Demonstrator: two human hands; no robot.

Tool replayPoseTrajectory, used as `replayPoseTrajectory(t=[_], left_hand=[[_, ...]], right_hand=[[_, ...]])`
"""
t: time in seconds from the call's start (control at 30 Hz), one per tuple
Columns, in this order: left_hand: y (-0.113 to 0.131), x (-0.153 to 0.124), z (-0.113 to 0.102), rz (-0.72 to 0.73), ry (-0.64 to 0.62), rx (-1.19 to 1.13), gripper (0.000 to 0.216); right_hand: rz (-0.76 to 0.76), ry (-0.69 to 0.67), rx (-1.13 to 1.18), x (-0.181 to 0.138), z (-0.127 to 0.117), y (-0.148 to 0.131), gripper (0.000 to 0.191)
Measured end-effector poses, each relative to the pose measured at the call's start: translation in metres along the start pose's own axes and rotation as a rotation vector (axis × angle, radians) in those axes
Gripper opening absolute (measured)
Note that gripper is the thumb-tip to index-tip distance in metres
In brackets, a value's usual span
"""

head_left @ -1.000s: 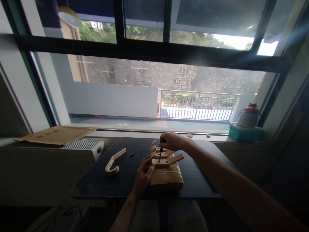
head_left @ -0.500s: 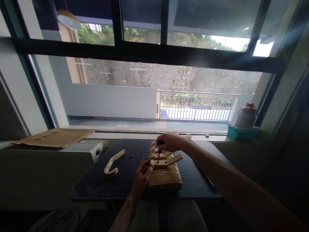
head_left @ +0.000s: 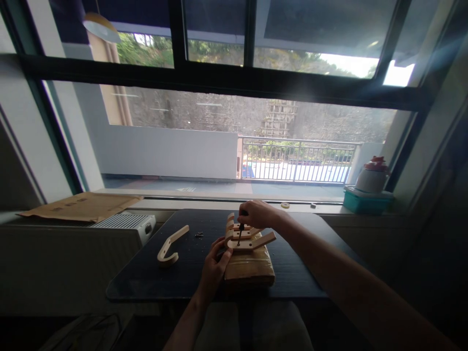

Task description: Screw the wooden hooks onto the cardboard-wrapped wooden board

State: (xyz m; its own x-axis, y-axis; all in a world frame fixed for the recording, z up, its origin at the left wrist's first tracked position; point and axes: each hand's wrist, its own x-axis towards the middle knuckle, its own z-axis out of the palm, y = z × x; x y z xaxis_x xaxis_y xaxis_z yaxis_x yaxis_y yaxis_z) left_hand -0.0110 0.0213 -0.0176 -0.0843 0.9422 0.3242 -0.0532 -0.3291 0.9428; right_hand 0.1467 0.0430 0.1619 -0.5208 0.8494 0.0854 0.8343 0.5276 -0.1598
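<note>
My right hand [head_left: 254,214] is closed round the handle of a screwdriver [head_left: 240,235], held upright. Its tip meets a hole in the nearest wooden hook [head_left: 244,246], a pale curved piece with a slanted arm. Behind that one, more wooden hooks [head_left: 243,235] stand in a row on a brown tape-wrapped block [head_left: 250,268]. With thumb and fingers, my left hand [head_left: 215,261] grips the curved left end of the nearest hook, beside the block. A loose wooden hook [head_left: 166,251] lies to the left on the dark table.
A few small screws [head_left: 199,235] lie on the dark table [head_left: 146,280]. Left of it, a brown paper envelope [head_left: 84,204] rests over a white radiator [head_left: 126,223]. On the windowsill stand a teal box [head_left: 367,201] and a red-topped bottle [head_left: 372,175].
The screwdriver stays in the same hook's hole while my right hand shifts very slightly on its handle. My left hand keeps its hold. The view has moved a little.
</note>
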Motion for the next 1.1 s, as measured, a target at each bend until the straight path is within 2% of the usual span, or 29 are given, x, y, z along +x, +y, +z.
replayPoseTrajectory(t=[0.3,0.77,1.1], left_hand=[[-0.006,0.001,-0.002,0.010,-0.015,0.003,0.033],[-0.006,0.001,-0.002,0.013,-0.006,0.005,0.032],[-0.002,0.000,-0.002,-0.002,-0.008,0.007,0.035]], right_hand=[[-0.060,-0.038,0.030,-0.004,-0.014,0.000,0.027],[-0.031,0.014,0.048,0.002,0.000,0.001,0.028],[-0.088,-0.008,0.053,-0.003,-0.008,0.001,0.028]])
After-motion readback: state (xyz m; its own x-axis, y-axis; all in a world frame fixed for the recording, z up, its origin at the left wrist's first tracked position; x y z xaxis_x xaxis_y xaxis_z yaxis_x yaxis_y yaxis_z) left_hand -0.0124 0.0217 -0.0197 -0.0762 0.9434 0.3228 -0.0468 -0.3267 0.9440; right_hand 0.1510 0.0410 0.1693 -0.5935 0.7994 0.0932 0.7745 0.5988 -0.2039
